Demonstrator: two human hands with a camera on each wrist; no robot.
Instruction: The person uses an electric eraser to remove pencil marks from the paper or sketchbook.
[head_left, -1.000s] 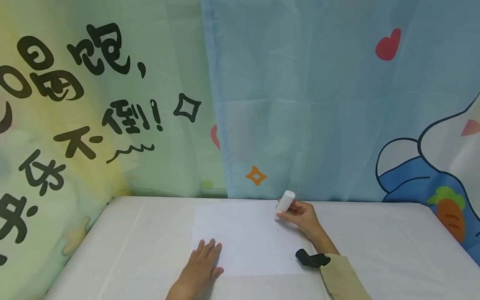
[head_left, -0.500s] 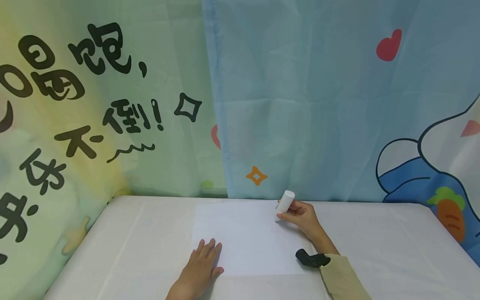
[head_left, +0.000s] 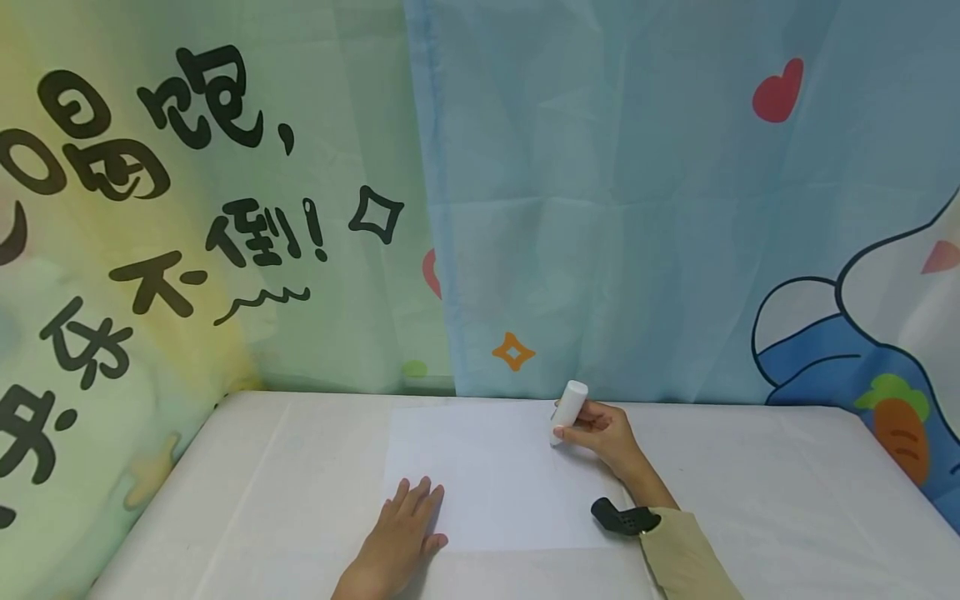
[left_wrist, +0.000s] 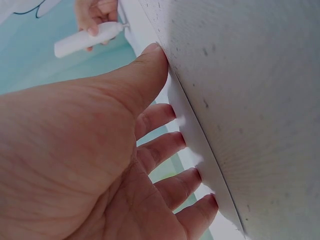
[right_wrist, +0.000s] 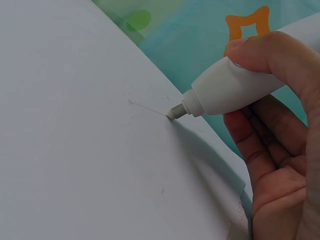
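A white electric eraser (head_left: 572, 402) with a narrow grey tip (right_wrist: 177, 111) is held by my right hand (head_left: 609, 435), thumb on one side and fingers on the other. It leans, and the tip meets the sheet of white paper (head_left: 487, 492) near its far right part. A faint thin line (right_wrist: 147, 109) runs on the paper up to that tip, with small specks around it. My left hand (head_left: 397, 537) lies with spread fingers on the paper's left front part. In the left wrist view its fingertips touch the sheet, and the electric eraser (left_wrist: 90, 39) shows beyond the thumb.
A white cloth (head_left: 757, 483) covers the table under the paper. Behind the table's far edge hangs a printed curtain (head_left: 600, 208). A black wrist device (head_left: 626, 517) sits at the right cuff (head_left: 686, 550).
The electric eraser's tip has shifted very slightly toward the front of the table, and its top tilts a little more to the left. My left hand stays in place.
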